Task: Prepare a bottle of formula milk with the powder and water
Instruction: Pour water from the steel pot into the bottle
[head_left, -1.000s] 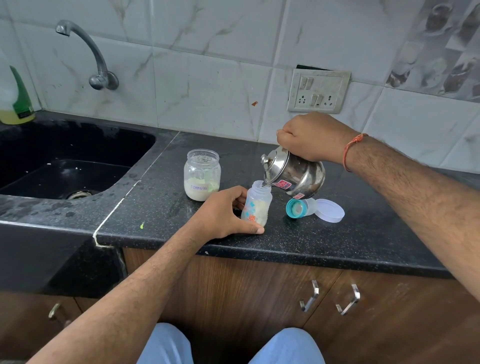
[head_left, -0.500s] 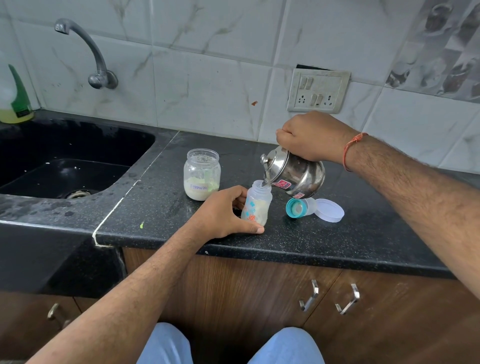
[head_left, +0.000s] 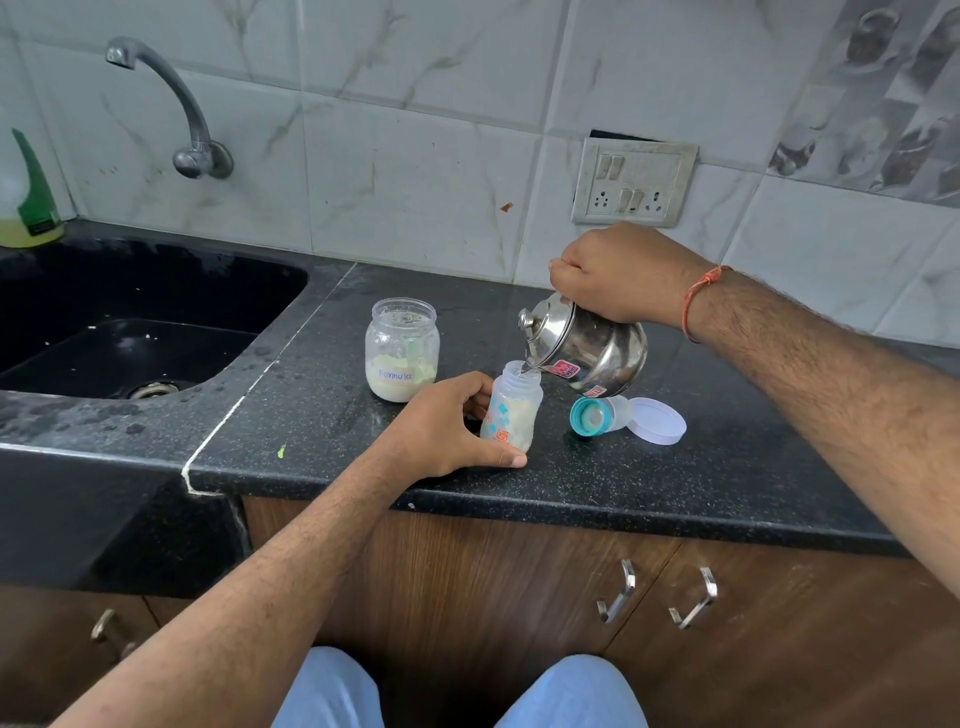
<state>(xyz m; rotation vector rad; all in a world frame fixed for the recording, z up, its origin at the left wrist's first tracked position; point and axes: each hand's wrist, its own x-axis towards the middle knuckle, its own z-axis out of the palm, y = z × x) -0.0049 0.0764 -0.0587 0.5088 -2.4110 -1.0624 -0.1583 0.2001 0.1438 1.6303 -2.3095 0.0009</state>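
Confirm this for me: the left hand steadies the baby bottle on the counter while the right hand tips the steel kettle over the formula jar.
Not quite. In the head view the right hand tips the steel kettle over the baby bottle, not the formula jar, which stands apart to the left. The left hand does steady the bottle on the counter.

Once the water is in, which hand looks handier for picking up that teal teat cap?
Probably the right hand: the teal teat cap lies right of the clear baby bottle, which the left hand steadies.
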